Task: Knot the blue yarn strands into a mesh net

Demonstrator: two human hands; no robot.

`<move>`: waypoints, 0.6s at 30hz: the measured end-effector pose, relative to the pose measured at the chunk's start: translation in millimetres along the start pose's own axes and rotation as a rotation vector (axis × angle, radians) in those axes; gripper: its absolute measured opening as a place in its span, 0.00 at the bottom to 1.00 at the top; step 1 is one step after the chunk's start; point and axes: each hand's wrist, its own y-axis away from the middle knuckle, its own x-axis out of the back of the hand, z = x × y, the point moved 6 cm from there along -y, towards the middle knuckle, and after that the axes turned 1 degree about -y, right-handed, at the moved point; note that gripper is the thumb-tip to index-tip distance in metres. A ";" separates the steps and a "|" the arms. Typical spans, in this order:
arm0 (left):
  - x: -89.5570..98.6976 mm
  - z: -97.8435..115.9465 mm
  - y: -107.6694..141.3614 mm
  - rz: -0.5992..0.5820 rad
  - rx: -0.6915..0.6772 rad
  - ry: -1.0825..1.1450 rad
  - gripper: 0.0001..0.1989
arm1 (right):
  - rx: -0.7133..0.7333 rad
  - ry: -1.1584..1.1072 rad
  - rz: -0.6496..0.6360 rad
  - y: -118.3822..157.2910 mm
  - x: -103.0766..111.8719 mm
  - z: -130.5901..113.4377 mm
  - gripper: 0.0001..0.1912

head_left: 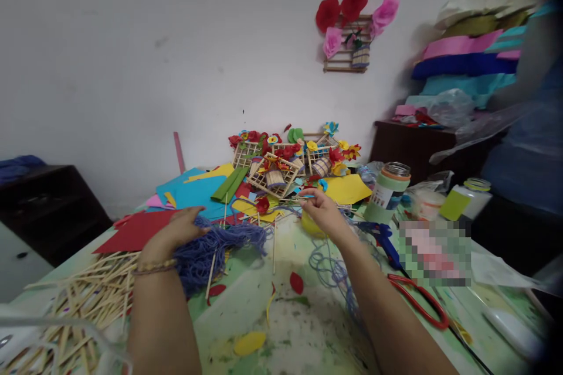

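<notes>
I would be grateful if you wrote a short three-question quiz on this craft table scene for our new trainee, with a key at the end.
1. Which is nearest to the left hand: (a) the purple yarn, (b) the jar with the green label, or (c) the yellow petal at the front of the table?
2. True or false: the bracelet is on the same arm as the right hand.
3. Which two colours are the large flowers high on the wall?

Key: 1. (a). 2. False; it is on the other arm. 3. Red and pink.
</notes>
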 end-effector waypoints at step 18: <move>-41.5 39.8 -11.1 -0.218 -0.135 0.381 0.16 | 0.028 -0.095 0.518 1.1 97.5 -2.0 0.15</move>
